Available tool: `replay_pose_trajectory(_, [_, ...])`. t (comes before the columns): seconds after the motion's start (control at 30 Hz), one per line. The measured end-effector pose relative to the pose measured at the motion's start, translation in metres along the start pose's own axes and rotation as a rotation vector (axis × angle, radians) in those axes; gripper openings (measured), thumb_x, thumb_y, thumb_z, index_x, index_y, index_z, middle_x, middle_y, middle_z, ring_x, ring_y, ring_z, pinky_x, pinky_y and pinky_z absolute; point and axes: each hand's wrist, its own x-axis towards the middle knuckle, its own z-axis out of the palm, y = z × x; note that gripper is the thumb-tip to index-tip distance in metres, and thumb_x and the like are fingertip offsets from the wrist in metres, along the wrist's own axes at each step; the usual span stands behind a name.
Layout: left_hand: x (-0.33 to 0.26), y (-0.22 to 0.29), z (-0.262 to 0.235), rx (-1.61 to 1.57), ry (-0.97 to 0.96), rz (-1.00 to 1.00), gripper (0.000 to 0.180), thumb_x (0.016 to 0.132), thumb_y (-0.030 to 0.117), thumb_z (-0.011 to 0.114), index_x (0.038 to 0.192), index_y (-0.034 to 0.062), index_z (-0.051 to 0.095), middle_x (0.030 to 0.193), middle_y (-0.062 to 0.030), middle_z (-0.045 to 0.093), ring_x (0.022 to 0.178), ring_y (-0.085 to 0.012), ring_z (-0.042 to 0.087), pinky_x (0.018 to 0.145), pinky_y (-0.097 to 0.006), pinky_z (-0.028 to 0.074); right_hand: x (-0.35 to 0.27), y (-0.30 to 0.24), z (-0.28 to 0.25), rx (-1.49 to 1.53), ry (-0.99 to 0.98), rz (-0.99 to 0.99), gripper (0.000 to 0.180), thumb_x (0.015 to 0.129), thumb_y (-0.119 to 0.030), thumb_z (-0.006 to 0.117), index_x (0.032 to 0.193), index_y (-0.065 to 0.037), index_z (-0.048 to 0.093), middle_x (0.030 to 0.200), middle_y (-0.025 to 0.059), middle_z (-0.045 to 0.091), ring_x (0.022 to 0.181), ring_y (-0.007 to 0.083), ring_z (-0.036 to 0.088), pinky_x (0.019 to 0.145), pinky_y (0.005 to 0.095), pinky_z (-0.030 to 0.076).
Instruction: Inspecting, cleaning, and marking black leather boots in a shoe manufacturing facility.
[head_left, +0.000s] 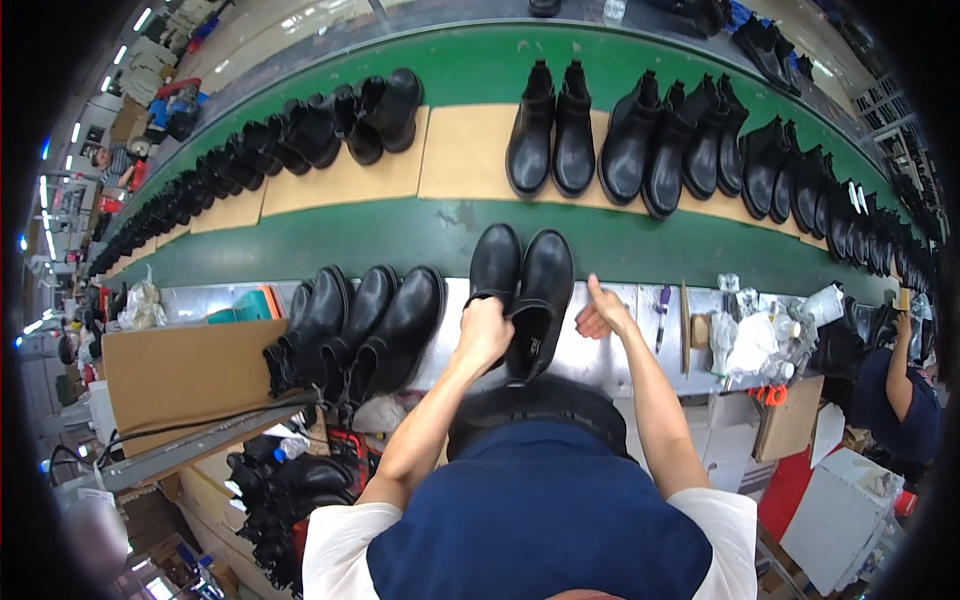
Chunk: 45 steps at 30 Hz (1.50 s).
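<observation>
A pair of black ankle boots stands in front of me at the metal bench edge, toes pointing away. My left hand is closed around the shaft of the left boot, hiding part of it. Beside it, the right boot shows its opening and insole. My right hand is just right of that boot, holding nothing, with the thumb raised and the fingers apart from it. More black boots stand on the bench to my left, toes facing away.
Beyond the bench runs a green conveyor with cardboard sheets and rows of black boots. A brush, a thin stick and crumpled plastic lie at right. A cardboard box is at left. Another person works far right.
</observation>
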Motion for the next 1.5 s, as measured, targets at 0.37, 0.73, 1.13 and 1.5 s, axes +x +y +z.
replay_pose_trajectory(0.37, [0.191,0.018,-0.152,0.187,0.364,0.001,0.031,0.075,0.024,0.067,0.087,-0.0053,0.063,0.090,-0.0289,0.060,0.090,-0.0416,0.058,0.076,-0.045,0.047,-0.015,-0.009,0.006,0.010,0.118,-0.020,0.098,0.080,-0.075,0.014,0.065,0.009,0.062,0.056,0.0181,0.061,0.042,0.0235,0.060,0.037,0.0304,0.049])
replay_pose_trajectory(0.73, [0.394,0.014,-0.101,0.347,0.981,0.044,0.018,0.077,0.007,0.056,0.089,-0.0055,0.058,0.089,-0.0212,0.060,0.087,-0.0346,0.060,0.085,-0.041,0.048,-0.016,-0.024,0.002,0.018,0.176,0.058,0.091,0.086,-0.067,0.019,0.061,0.009,0.062,0.054,0.0179,0.061,0.041,0.0227,0.059,0.037,0.0296,0.048])
replay_pose_trajectory(1.13, [0.363,0.085,-0.027,0.080,0.116,-0.113,0.031,0.076,0.024,0.062,0.096,0.0016,0.064,0.102,-0.0202,0.062,0.099,-0.0362,0.059,0.083,-0.043,0.048,-0.021,-0.018,0.021,0.015,0.162,0.025,0.093,0.084,-0.071,0.020,0.061,0.010,0.062,0.054,0.0183,0.060,0.040,0.0235,0.059,0.037,0.0299,0.048])
replay_pose_trajectory(1.5, [0.116,0.093,-0.077,0.459,-0.283,1.092,0.012,0.064,0.011,0.058,0.075,0.0093,0.063,0.067,-0.0093,0.062,0.071,-0.0270,0.062,0.073,-0.038,0.047,-0.007,0.022,0.003,0.765,0.469,-0.401,0.062,0.092,-0.055,0.036,0.085,0.001,0.062,0.051,0.0008,0.049,0.041,0.0083,0.043,0.041,0.0224,0.034])
